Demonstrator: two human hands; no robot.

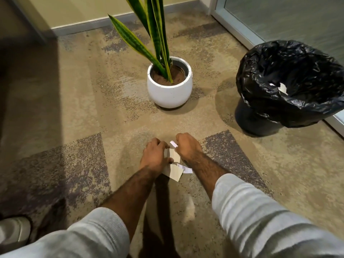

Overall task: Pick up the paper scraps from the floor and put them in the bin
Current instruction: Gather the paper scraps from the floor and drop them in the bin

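We look down on a carpeted floor (74, 108), sandy tan with mottled grey-purple patches. Toward the far wall a round white plant pot (169, 90) stands upright on the tan carpet. To its right, apart from it, a bin (256, 120) lined with a black plastic bag stands beside a glass partition. Closer to us, near the middle, white paper scraps (175, 174) lie overlapping on a tan strip between two darker patches. At the lower left corner a pale shoe (13, 231) rests on a dark patch.
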